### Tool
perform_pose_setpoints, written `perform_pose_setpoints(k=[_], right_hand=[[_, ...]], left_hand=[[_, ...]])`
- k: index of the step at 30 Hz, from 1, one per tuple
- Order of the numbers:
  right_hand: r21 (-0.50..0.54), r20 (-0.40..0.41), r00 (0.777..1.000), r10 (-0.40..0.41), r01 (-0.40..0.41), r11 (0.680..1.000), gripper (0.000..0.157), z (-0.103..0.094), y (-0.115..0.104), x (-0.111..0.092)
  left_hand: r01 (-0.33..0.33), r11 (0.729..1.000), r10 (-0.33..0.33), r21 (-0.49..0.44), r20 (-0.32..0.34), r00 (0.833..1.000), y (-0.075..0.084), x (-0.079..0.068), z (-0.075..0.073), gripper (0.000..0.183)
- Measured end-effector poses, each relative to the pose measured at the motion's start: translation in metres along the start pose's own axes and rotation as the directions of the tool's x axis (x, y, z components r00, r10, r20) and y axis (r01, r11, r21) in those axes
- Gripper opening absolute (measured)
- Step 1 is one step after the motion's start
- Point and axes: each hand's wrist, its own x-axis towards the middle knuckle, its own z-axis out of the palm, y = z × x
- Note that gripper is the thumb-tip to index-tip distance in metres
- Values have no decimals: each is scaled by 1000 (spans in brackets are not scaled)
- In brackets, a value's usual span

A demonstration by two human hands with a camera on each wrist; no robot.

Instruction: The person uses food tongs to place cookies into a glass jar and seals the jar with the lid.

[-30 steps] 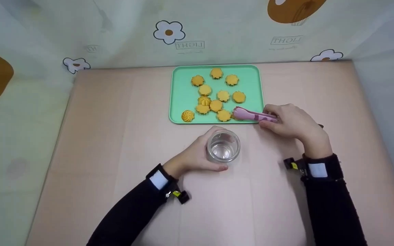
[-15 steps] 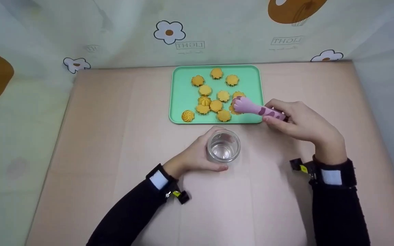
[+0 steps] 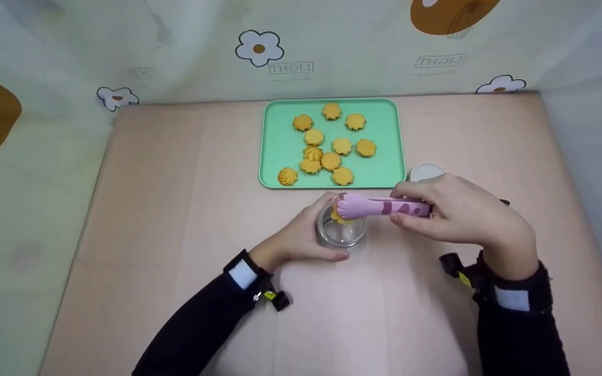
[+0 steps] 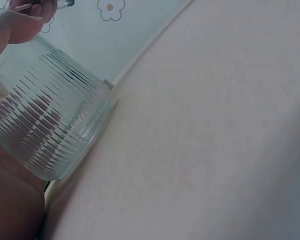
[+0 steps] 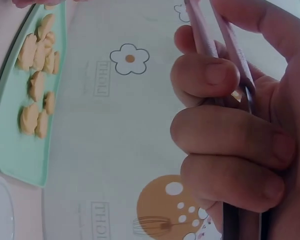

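Observation:
My left hand (image 3: 303,237) grips a clear glass jar (image 3: 350,237) standing upright on the table; the left wrist view shows the ribbed side of this jar (image 4: 60,110) with the thumb over it. My right hand (image 3: 452,214) holds pink paw-tipped tongs (image 3: 384,207), fingers curled round the handle as the right wrist view shows. Pinched in the tongs' tip is a yellow cookie (image 3: 336,214), partly hidden, right over the jar's mouth. Behind the jar lies a green tray (image 3: 277,141) with several flower-shaped cookies (image 3: 366,148) on it.
A white round lid (image 3: 426,172) lies right of the tray, partly covered by my right hand. A patterned curtain (image 3: 186,52) rises behind the table's back edge. Pinkish covering spans the table (image 3: 175,209).
My right hand has lifted a cookie with the tongs from the tray's front right corner and carried it toward me and left, over the jar. The left hand and jar have stayed put.

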Motion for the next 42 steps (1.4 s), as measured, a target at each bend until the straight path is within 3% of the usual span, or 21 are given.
perform_pose_setpoints(k=[15,28,33,38,42], right_hand=[[-77,23,998,50,-48,996,8,6,-18,1],[-118,-47,998,50,-55,991,34,4,-23,-5],[-102,-111,993,29,-40,994,29,-2,-15,-7],[-123,-293,956,18,-57,991,29,2,13,5],[-125,-410,902,135,-202,971,37,15,47,19]], left_hand=[[-19,996,21,-83,27,999,-1,2,0,91],[-21,997,24,-76,32,999,-1,1,1,92],[-22,997,23,-70,22,999,-1,1,1,97],[-57,996,59,-71,18,998,-1,2,1,88],[-75,995,77,-58,19,997,-3,2,2,84]])
